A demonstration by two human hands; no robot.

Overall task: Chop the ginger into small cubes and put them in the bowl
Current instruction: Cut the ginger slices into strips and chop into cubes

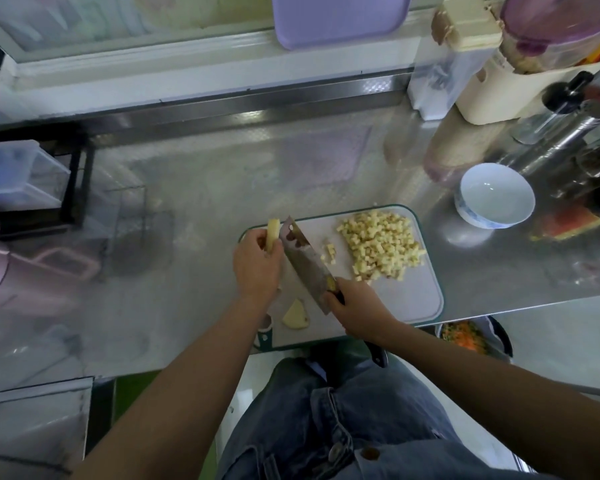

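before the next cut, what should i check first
1. Right hand grips the knife by its handle: ok.
2. Ginger piece laid flat on the cutting board: not ok, the left hand holds it upright beside the blade.
3. Left fingers clear of the cutting edge: cannot tell.
4. Cube pile away from the blade: ok, it lies to the right.
5. Bowl ready: ok, empty, beside the board.

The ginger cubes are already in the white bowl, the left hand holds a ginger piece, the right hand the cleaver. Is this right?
No: the head view shows the ginger cubes piled on the cutting board; the white bowl is empty. The rest holds.
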